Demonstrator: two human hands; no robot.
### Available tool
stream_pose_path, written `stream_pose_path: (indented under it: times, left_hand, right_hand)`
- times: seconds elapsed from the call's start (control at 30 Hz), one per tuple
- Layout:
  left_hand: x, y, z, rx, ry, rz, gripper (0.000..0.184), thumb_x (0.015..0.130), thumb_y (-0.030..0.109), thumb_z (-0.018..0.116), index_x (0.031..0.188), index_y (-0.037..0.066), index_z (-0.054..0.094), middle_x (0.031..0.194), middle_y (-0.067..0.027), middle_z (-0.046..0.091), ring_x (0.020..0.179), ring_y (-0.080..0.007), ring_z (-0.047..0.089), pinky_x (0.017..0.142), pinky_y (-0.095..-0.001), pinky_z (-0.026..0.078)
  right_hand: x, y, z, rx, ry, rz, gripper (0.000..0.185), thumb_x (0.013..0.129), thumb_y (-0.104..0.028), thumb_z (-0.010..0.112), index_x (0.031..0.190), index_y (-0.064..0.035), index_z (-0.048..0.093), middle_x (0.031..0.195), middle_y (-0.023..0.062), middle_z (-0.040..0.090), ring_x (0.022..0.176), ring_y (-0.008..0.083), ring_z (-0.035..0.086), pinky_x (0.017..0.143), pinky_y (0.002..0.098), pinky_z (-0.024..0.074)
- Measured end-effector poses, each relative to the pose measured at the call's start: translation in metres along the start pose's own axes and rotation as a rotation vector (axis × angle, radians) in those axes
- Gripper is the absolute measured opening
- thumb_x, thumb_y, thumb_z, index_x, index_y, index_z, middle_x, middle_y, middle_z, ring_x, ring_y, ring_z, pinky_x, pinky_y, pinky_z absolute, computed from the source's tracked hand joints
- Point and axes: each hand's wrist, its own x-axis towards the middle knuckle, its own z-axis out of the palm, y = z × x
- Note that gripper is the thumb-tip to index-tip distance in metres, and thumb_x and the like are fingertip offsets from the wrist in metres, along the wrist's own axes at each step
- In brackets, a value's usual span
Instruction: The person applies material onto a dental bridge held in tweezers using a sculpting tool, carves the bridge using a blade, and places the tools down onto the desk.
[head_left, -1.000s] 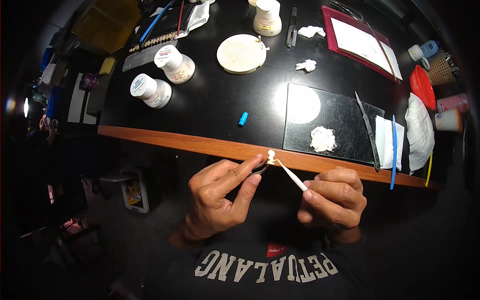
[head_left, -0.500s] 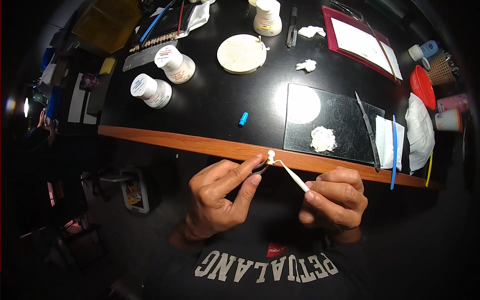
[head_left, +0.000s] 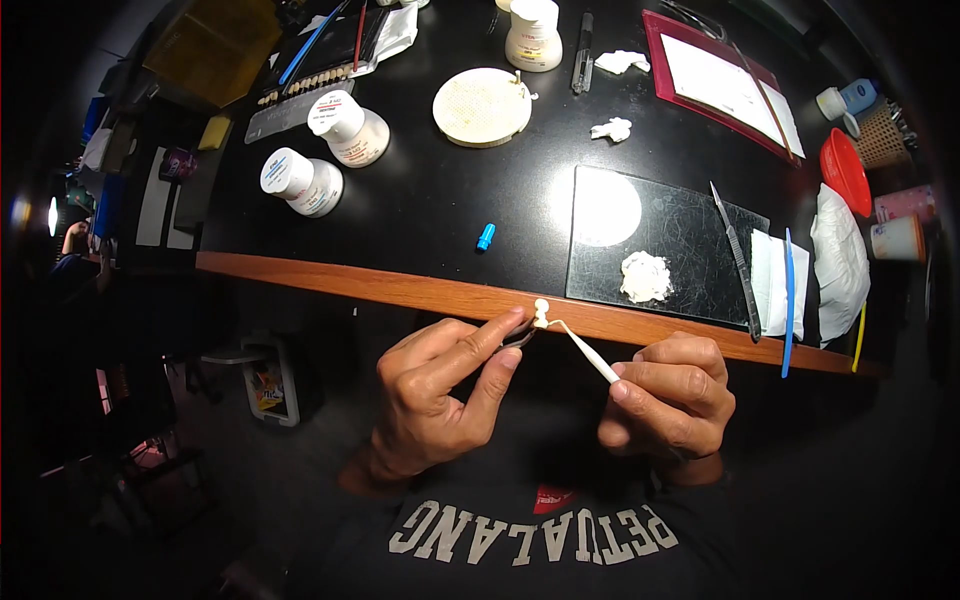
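Note:
Dark tweezers (head_left: pixel 519 341) are pinched between the thumb and fingers of my left hand (head_left: pixel 445 385). At their tip is a small cream-white piece of rounded, tooth-like lumps (head_left: pixel 541 311), in front of the table's wooden edge (head_left: pixel 400 292). My right hand (head_left: pixel 675 395) is closed round a white instrument (head_left: pixel 590 356), whose thin bent tip touches or nearly touches the lower part of the piece. Beyond the edge, a mound of white paste (head_left: pixel 646 277) lies on a dark scratched glass slab (head_left: pixel 680 215). A small blue cap (head_left: pixel 486 237) lies left of the slab.
Two white-capped bottles (head_left: pixel 303 182) (head_left: pixel 350 130) stand at the left, a third bottle (head_left: pixel 533 35) at the back. A round cream tray (head_left: pixel 483 107) sits mid-table. A scalpel-like tool (head_left: pixel 737 262), a blue stick (head_left: pixel 789 300) and a red bowl (head_left: pixel 845 172) are at the right.
Both hands and their tools have hardly moved. At the far left edge, another person's hand and arm have come into view and shifted slightly.

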Motion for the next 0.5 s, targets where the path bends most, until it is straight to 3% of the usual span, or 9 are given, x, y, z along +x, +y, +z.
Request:
stream_pose_path:
  times: [0.5]
  left_hand:
    - [-0.0015, -0.0068, 0.0034, -0.061, 0.023, 0.017, 0.034, 0.087, -0.001, 0.077, 0.122, -0.001, 0.077, 0.077, -0.0115, 0.071, 0.065, -0.0176, 0.067, 0.060, -0.0288, 0.050]
  right_hand:
    - [0.0001, -0.0006, 0.0021, -0.017, 0.048, 0.018, 0.026, 0.093, -0.035, 0.082, 0.096, -0.0102, 0.076, 0.086, 0.0004, 0.074, 0.080, 0.0154, 0.066, 0.064, 0.0252, 0.0517]
